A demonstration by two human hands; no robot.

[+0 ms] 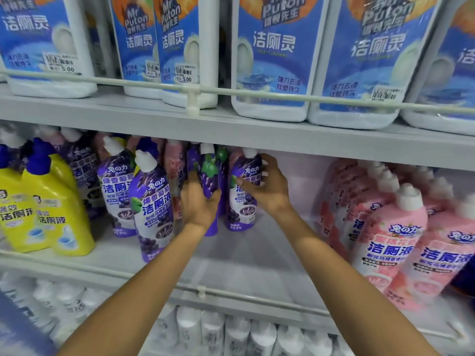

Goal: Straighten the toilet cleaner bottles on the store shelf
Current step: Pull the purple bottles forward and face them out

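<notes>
At frame centre, the left hand [199, 201] grips a purple toilet cleaner bottle [209, 176] and the right hand [268, 187] grips the neighbouring purple bottle [243, 199], mid-straightening; next, both likely need squaring upright, labels forward.

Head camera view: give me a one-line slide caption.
Left hand grips one purple toilet cleaner bottle, right hand a second purple bottle, on the middle shelf between yellow bottles and pink bottles.
</notes>
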